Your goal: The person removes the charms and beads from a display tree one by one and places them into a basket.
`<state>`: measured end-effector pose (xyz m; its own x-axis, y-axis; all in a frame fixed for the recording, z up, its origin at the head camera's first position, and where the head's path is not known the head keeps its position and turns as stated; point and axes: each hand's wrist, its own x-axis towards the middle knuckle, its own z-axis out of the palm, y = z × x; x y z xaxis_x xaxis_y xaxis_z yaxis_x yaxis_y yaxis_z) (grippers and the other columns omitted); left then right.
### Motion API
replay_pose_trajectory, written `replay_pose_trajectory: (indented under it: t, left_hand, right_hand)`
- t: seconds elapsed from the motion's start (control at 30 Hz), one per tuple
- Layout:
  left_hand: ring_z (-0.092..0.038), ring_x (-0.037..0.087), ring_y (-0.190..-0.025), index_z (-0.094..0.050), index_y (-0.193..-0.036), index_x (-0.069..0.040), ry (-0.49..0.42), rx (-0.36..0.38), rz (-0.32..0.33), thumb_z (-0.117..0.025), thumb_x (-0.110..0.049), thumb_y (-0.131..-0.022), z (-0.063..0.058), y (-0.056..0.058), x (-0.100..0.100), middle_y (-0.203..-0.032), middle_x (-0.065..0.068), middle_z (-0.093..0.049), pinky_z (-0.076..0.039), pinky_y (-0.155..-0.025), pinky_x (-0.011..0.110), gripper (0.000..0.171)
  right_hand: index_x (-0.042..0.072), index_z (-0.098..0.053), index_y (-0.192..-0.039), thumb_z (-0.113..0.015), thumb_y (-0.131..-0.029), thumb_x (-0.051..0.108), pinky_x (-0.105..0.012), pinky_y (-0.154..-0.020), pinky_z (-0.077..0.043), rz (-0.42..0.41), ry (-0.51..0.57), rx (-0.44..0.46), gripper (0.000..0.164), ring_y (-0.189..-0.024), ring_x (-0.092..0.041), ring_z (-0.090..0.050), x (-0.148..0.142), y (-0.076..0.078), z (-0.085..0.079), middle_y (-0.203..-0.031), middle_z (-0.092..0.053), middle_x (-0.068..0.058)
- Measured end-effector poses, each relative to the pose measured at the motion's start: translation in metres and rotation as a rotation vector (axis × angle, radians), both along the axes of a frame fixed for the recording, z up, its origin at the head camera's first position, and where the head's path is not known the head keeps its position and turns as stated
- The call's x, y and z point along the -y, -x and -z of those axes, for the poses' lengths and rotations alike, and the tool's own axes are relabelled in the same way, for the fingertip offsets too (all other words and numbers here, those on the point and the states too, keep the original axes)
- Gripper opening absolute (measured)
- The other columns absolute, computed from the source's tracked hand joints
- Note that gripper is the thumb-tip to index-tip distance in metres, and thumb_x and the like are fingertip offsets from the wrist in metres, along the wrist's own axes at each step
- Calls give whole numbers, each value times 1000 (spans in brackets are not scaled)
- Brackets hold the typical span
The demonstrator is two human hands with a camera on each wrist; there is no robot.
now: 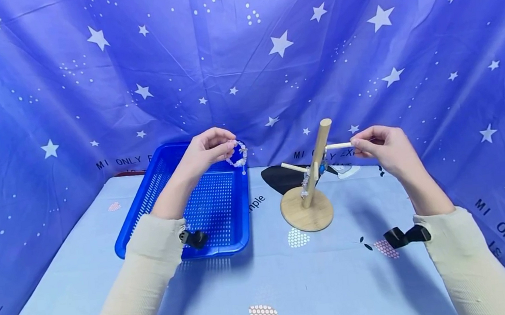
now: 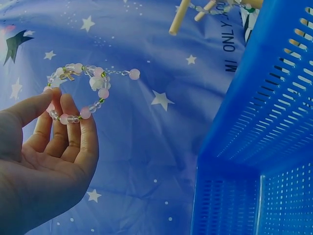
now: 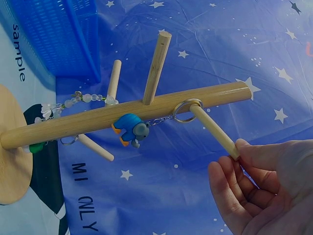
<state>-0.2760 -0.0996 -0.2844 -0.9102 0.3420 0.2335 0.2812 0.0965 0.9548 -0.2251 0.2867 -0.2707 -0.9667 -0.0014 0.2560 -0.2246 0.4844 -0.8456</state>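
Note:
My left hand [image 1: 211,149] pinches a bracelet of pink and clear beads [image 2: 86,112] between thumb and fingertips, above the blue basket. A short chain with one pink bead [image 2: 134,74] hangs off the bracelet. With thumb and fingers, my right hand [image 1: 384,147] pinches the end of a peg [image 3: 215,131] on the wooden stand [image 1: 316,163]. On that peg, close to the post, hangs the ring of a keychain with a blue and grey figure [image 3: 131,128]. Another beaded bracelet [image 3: 80,100] hangs from a different peg.
The blue perforated basket [image 1: 245,215] stands left of the wooden stand, whose round base [image 1: 308,218] rests on the light blue cloth [image 1: 222,301]. Lower on the post, a green item [image 3: 36,147] hangs near a small ring. A starry blue curtain [image 1: 240,49] rises behind.

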Motion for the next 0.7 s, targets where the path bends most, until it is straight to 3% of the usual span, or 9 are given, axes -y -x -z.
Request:
replay_pose_trajectory:
  t: [0.5,0.7]
  left_hand:
    - [-60,11,-85,-59,-120,1,5,44,-33,-60,-13,-99,7,4,6,-88,-6,-64,-55,-79,20,25]
    - [-61,9,-88,-58,-125,3,17,74,-64,-61,-14,-99,12,8,9,-93,-6,-65,-55,-80,19,31]
  right_hand:
    - [8,-65,-92,-63,-97,8,-15,-68,-59,-7,34,-4,6,-67,5,-66,1,-2,-1,-72,-66,20]
    - [2,-64,-97,-62,-98,10,-17,-70,-59,-3,21,-3,9,-67,5,-66,1,-1,-1,-73,-66,22]
